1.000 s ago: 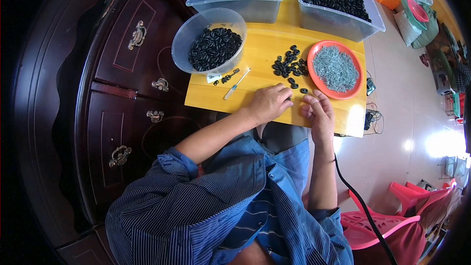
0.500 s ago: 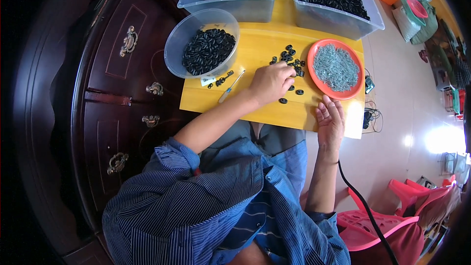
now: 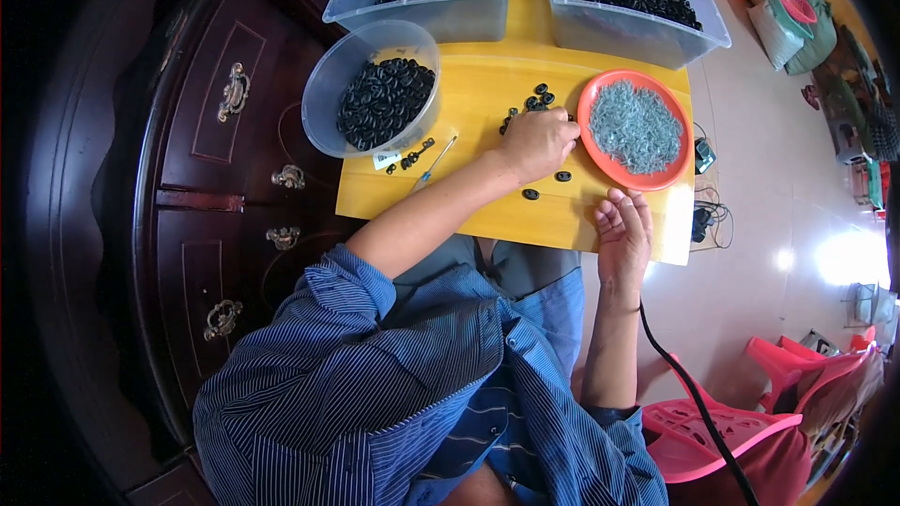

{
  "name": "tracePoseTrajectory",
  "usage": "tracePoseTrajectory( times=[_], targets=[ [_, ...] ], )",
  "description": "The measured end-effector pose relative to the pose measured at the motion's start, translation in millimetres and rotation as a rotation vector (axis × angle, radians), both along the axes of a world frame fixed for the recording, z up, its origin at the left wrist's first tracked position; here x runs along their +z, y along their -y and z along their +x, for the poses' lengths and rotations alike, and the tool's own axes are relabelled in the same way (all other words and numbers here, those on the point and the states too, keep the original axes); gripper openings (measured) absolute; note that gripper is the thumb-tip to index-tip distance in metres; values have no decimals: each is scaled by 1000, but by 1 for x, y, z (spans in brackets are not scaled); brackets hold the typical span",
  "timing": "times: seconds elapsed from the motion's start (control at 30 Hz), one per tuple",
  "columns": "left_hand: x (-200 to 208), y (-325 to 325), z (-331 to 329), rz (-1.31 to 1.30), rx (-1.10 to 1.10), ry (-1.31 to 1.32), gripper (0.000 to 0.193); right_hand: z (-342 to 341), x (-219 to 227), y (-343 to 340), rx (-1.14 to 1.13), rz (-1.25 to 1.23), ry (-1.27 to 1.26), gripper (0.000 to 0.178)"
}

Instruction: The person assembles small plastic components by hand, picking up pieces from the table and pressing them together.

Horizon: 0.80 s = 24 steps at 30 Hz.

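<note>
My left hand [image 3: 539, 145] reaches over a loose group of small black oval pieces with holes [image 3: 534, 103], its fingers bent and pressed together near the orange plate. Whatever its fingertips grip is hidden. Two more black pieces [image 3: 562, 176] lie on the yellow table just below that hand. The orange plate [image 3: 588, 152] is heaped with thin silvery metal pieces [image 3: 636, 126]. At the table's front edge, below the plate, my right hand [image 3: 623, 239] rests with half-curled fingers slightly apart, and nothing shows in it.
A clear round tub [image 3: 317, 117] of black pieces stands at the left, beside a small screwdriver [image 3: 434, 165] and several joined black pieces [image 3: 410, 159]. Two clear bins [image 3: 487, 23] full of black pieces line the back. Dark drawers [image 3: 211, 112] flank the table's left; a pink chair [image 3: 717, 431] stands behind right.
My left hand has slid right over the black pieces, its fingertips closer to the plate. My right hand stays by the table's edge. The whole view has shifted slightly.
</note>
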<state>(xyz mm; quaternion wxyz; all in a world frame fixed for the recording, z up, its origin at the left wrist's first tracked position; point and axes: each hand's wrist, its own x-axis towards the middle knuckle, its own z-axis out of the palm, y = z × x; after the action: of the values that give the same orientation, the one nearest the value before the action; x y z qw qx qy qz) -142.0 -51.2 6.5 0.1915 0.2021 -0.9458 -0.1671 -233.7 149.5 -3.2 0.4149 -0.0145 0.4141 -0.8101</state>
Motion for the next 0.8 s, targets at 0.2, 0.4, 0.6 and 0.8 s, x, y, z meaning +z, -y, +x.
tracePoseTrajectory(
  times=[0.2,0.4,0.6,0.8],
  targets=[
    [8,-11,14,176,6,-212,10,8,2,-6,46,7,9,27],
    [28,-49,24,488,-75,-301,6,17,5,-8,153,32,52,26],
    [38,-72,23,763,-260,-285,6,18,4,-11,318,-61,169,32],
    [40,-73,17,606,-273,-252,8,7,3,-17,349,-169,255,29]
  ],
)
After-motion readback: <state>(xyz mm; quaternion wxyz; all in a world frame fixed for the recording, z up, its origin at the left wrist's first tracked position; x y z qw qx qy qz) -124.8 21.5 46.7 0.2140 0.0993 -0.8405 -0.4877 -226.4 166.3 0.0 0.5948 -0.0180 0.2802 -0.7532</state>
